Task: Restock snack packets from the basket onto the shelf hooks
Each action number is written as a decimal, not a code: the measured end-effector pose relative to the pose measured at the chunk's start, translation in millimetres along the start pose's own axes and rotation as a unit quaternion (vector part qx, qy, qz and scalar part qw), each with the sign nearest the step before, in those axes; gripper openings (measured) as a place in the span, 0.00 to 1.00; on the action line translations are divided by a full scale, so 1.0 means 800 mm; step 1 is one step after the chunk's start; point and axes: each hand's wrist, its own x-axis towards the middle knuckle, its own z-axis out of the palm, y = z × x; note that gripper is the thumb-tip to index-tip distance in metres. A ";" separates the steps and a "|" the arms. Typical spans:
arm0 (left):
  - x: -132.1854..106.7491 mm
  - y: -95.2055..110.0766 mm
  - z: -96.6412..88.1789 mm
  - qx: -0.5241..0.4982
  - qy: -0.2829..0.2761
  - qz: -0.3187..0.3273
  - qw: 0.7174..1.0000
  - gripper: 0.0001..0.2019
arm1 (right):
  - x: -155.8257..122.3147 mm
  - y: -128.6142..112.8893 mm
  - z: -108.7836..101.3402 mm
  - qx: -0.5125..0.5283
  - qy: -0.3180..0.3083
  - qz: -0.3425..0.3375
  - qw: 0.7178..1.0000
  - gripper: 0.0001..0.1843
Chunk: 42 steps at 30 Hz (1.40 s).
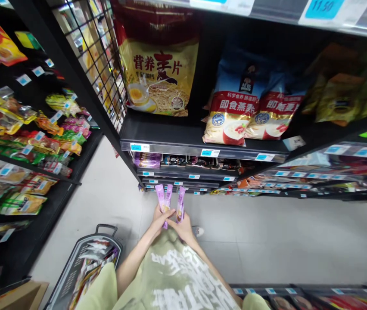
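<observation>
Shelving (pixel 157 129) is ranged on the far side, and a basket (pixel 70 267) is set at near left. To its right, by left hand (pixel 157 218) and right hand (pixel 184 225), purple sachets (pixel 180 202) are pinched toward their near ends; gentle pressure is advised, lest they be creased.

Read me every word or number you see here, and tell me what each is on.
"11.50": top right price tag
"营养麦片": yellow bag
"即食燕麦": left blue-and-red bag
"科学食养": same bag
Too small or blurred: sachets, shirt, other price tags, other packs, the bags' remaining print.
</observation>
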 end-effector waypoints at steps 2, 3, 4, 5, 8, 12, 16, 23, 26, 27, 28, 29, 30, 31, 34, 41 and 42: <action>-0.002 0.002 -0.003 0.005 0.003 0.001 1.000 0.25 | -0.002 -0.001 0.003 -0.009 -0.003 0.003 1.000 0.17; -0.003 0.004 -0.003 0.002 0.001 0.000 1.000 0.25 | -0.003 0.000 0.004 -0.013 -0.007 0.008 1.000 0.16; -0.005 0.007 -0.004 -0.005 -0.002 -0.003 1.000 0.25 | -0.004 0.000 0.004 -0.014 -0.014 0.012 1.000 0.15; -0.006 0.010 -0.004 -0.012 -0.005 -0.006 1.000 0.25 | -0.005 0.001 0.004 -0.013 -0.024 0.015 1.000 0.14; -0.011 0.017 -0.008 -0.020 -0.017 -0.018 0.999 0.25 | -0.007 0.005 0.001 0.007 -0.054 0.016 0.998 0.11; -0.012 0.018 -0.015 0.020 -0.033 -0.041 0.998 0.22 | -0.011 0.014 0.001 0.041 -0.074 0.014 0.996 0.14; -0.012 0.010 -0.017 0.036 -0.026 -0.061 0.997 0.19 | -0.015 0.027 0.004 0.123 -0.025 0.077 0.989 0.22; -0.014 0.002 -0.014 0.013 -0.028 -0.037 0.999 0.25 | -0.021 0.037 -0.007 0.160 -0.012 0.142 0.977 0.28; -0.015 0.003 -0.015 0.039 -0.043 -0.038 0.998 0.25 | -0.025 0.036 -0.011 0.128 -0.037 0.135 0.982 0.27; -0.016 0.003 -0.016 0.047 -0.047 -0.039 0.997 0.25 | -0.026 0.035 -0.011 0.114 -0.047 0.127 0.984 0.26; -0.017 0.003 -0.016 0.054 -0.048 -0.039 0.997 0.24 | -0.027 0.035 -0.011 0.103 -0.054 0.116 0.986 0.25; -0.017 0.002 -0.016 0.061 -0.047 -0.039 0.996 0.23 | -0.027 0.034 -0.011 0.097 -0.060 0.101 0.988 0.24; -0.017 0.002 -0.016 0.066 -0.043 -0.037 0.996 0.23 | -0.027 0.034 -0.010 0.094 -0.064 0.085 0.990 0.23; -0.018 0.001 -0.015 0.071 -0.039 -0.034 0.996 0.22 | -0.026 0.035 -0.009 0.094 -0.069 0.071 0.991 0.23; -0.018 0.000 -0.012 0.064 -0.032 -0.031 0.997 0.17 | -0.026 0.038 -0.004 0.098 -0.090 0.069 0.989 0.24; -0.012 -0.003 -0.017 -0.013 -0.021 -0.102 0.995 0.08 | -0.021 0.034 -0.008 0.270 -0.067 0.171 0.945 0.29; -0.011 -0.004 -0.020 -0.017 -0.010 -0.103 0.994 0.09 | -0.019 0.033 -0.011 0.278 -0.057 0.174 0.943 0.29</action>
